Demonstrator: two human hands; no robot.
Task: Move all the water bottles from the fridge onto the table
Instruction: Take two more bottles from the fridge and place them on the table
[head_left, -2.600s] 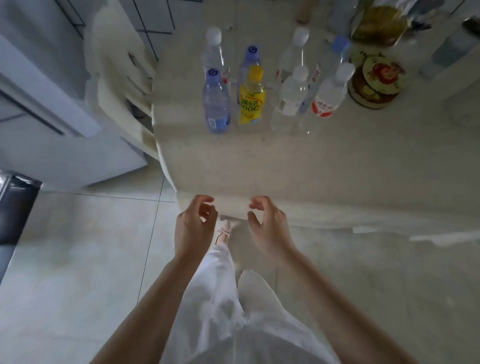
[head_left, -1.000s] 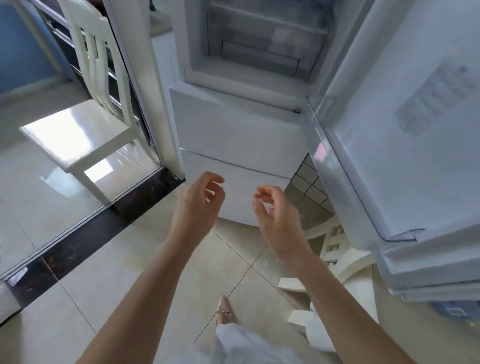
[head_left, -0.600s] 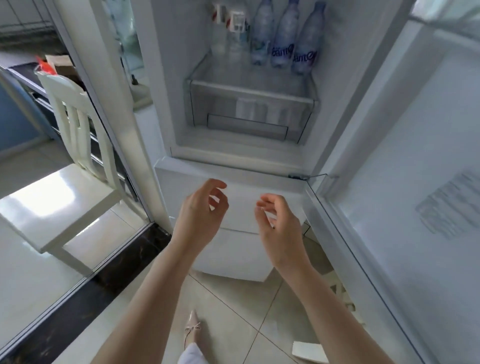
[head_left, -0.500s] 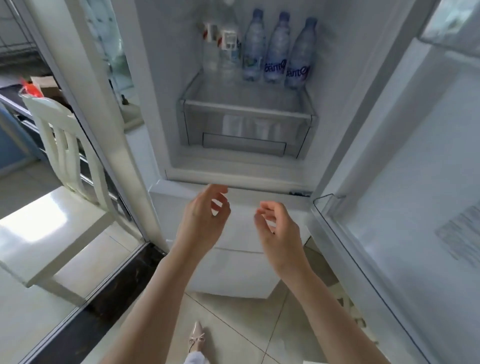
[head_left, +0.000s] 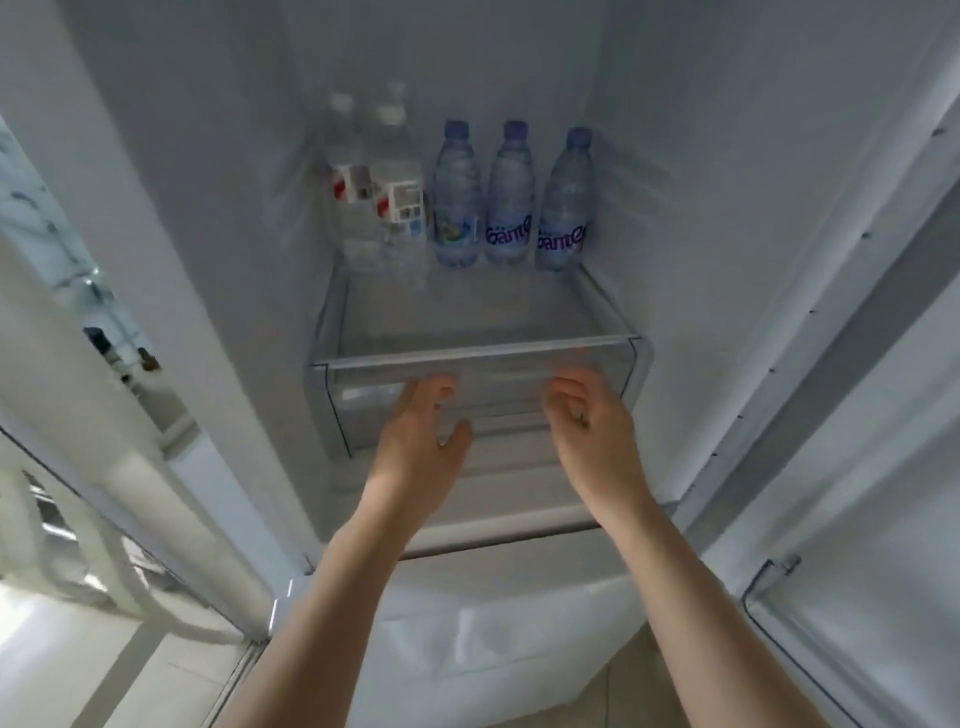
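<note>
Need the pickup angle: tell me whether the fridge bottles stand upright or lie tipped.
Upright. All five, two clear bottles and three blue bottles, stand caps-up on the glass shelf.

Clear plastic bottles (head_left: 509, 197); glossy transparent plastic drawer (head_left: 478, 358).

We count three blue-capped water bottles (head_left: 510, 195) and two clear white-capped bottles (head_left: 376, 179) standing on one glass shelf (head_left: 475, 349) above one clear drawer (head_left: 613, 364) inside one open fridge (head_left: 701, 156), and two bare hands.
</note>
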